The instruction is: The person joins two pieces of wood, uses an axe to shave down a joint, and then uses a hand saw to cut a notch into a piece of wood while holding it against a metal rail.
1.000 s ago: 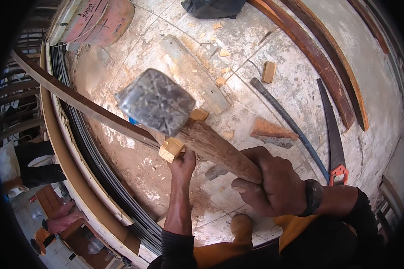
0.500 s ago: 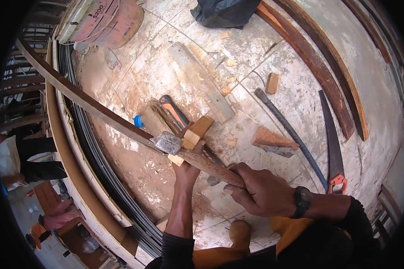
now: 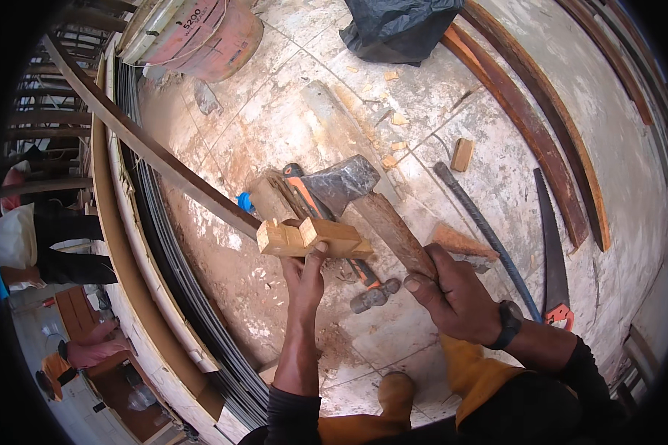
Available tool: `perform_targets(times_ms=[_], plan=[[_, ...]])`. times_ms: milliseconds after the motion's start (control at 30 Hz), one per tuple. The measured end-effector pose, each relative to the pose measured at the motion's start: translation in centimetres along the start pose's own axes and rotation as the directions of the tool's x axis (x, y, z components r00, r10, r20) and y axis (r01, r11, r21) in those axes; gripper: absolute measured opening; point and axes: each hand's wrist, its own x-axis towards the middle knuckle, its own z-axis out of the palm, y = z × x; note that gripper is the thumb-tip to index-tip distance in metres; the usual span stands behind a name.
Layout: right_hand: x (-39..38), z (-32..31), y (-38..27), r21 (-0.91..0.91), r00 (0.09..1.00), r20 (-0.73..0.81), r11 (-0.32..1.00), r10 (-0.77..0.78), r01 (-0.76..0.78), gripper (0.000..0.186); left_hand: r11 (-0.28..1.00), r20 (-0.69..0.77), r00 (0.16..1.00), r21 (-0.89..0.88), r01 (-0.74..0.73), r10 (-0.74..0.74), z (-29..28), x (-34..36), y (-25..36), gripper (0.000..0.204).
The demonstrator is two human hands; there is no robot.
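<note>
My left hand point(image 3: 305, 280) is closed around a short notched wood block point(image 3: 330, 236), pale and freshly cut, its thumb on the near side. In my right hand point(image 3: 460, 300) is a hatchet point(image 3: 395, 231), gripped near the end of its worn wooden handle. The hatchet's dark, scuffed head is raised beyond the block, apart from it. Partly hidden behind the block, a hammer point(image 3: 373, 295) with a black and orange handle lies on the floor against a rough wood chunk point(image 3: 269, 194).
A handsaw point(image 3: 551, 245), a dark bar point(image 3: 482, 222) and long timber strips point(image 3: 519, 111) lie rightward. A pinkish bucket point(image 3: 215, 41) and black bag point(image 3: 401, 30) stand far off. Bundled rods point(image 3: 172, 245) run along the left; people are beyond. Wood chips litter the dirty tiles.
The hatchet has lifted off the block and swung right, uncovering the hammer head. My left hand has turned the block so its notch shows. The view has shifted slightly.
</note>
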Motion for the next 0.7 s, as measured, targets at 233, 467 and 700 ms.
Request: perform_targets(times_ms=[233, 467, 700], plan=[[0.5, -0.3, 2.0, -0.081, 0.989, -0.035, 0.987, -0.145, 0.142, 0.033, 0.877, 0.116, 0.965, -0.401, 0.263, -0.237, 0.9, -0.2, -0.7, 0.055], [1.9, -3.7, 6.5, -0.273, 0.995, -0.088, 0.96, 0.035, -0.058, 0.031, 0.556, 0.412, 0.685, -0.4, 0.728, -0.6, 1.9, 1.9, -0.8, 0.047], [2.3, -5.2, 13.5, -0.344, 0.996, -0.082, 0.939, -0.021, -0.009, 0.031, 0.297, 0.713, 0.462, -0.355, 0.886, -0.527, 2.6, 9.0, -2.8, 0.049]])
